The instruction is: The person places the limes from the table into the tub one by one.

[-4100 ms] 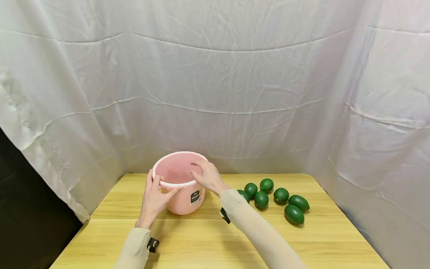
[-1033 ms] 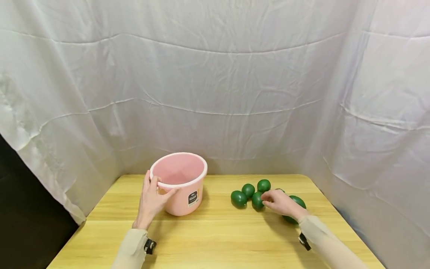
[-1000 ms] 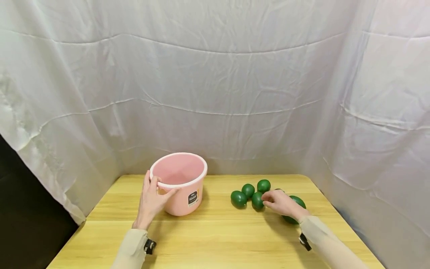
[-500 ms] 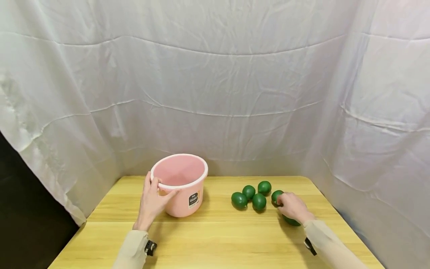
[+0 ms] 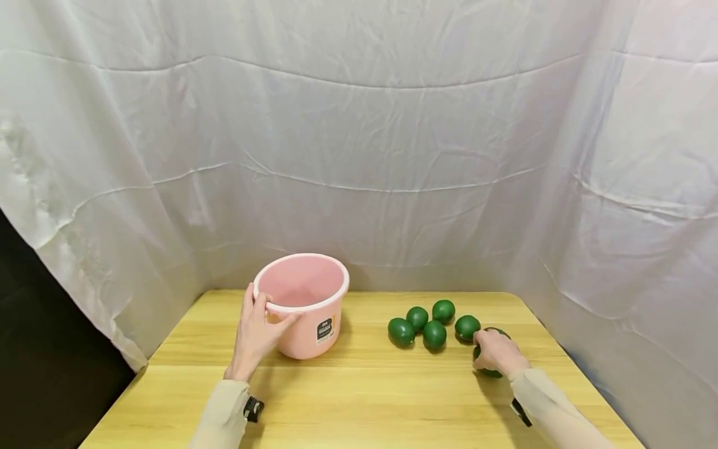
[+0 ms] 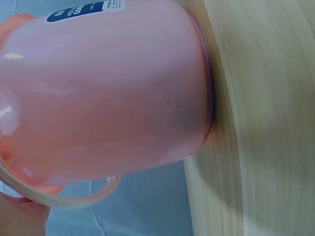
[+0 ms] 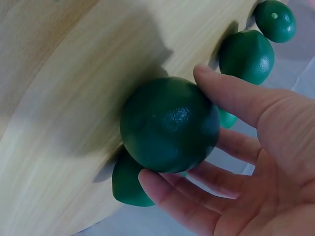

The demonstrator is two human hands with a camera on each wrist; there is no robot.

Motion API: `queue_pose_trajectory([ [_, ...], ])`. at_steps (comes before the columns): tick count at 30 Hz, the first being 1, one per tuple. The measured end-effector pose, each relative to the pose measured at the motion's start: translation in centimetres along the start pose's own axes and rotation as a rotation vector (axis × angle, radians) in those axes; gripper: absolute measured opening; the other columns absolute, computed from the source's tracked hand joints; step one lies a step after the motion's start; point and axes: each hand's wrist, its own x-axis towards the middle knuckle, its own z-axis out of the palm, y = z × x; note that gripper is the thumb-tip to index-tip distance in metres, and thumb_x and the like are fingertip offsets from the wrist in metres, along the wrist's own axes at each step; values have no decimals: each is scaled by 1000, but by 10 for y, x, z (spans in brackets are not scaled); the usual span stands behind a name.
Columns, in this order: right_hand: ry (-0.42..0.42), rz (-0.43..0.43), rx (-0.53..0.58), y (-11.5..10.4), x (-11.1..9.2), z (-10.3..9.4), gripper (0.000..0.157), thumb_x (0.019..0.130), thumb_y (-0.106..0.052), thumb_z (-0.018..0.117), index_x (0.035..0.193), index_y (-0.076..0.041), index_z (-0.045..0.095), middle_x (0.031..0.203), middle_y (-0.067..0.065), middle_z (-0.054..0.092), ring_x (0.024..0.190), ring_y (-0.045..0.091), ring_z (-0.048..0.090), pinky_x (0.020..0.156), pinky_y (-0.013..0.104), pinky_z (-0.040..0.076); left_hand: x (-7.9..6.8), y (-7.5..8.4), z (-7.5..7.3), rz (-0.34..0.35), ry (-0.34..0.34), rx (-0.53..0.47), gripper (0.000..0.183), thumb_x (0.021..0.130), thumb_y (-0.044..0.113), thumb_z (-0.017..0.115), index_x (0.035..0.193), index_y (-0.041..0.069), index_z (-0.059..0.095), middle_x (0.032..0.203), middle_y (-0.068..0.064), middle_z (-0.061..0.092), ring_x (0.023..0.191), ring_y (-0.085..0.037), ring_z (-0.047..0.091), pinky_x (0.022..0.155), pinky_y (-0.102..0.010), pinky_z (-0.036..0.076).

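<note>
A pink bucket (image 5: 303,340) stands upright on the left half of the table, its label facing forward. My left hand (image 5: 252,337) grips the bucket's near-left rim, thumb outside and fingers over the edge. In the left wrist view the bucket's wall and pale handle (image 6: 74,200) fill much of the frame; only a bit of the hand shows. My right hand (image 5: 498,352) curls round the nearest of the green limes (image 7: 170,125), thumb on one side and fingers on the other. Another lime (image 7: 130,184) lies close beside it. The bucket's bottom is hidden.
Several more limes (image 5: 434,335) lie loosely grouped on the wooden table (image 5: 359,405), between the bucket and my right hand. A pale cloth (image 5: 364,218) hangs behind and on both sides of the table.
My right hand was over the bucket's opening, then moved right to the limes. Lately it has shifted slightly right onto the nearest lime. The left hand stays on the bucket's rim.
</note>
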Motion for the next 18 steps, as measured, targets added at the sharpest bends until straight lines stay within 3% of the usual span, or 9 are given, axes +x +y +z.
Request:
queue_pose_trajectory([
  [11,-84,-3,38,-4,-5,3,42,67,-18,90,94,-7,60,89,9,61,85,26,59,72,46,53,2,1,1,13,4,0,65,68,61,82,94,13,46,161,-18,17,135,-41,39,102,-63,43],
  [18,-93,-10,45,-8,-1,7,34,67,-9,78,97,-9,62,89,7,60,80,23,52,66,41,47,0,0,-1,-1,-1,4,65,69,60,81,96,12,47,162,-19,14,136,-44,36,104,-65,40],
])
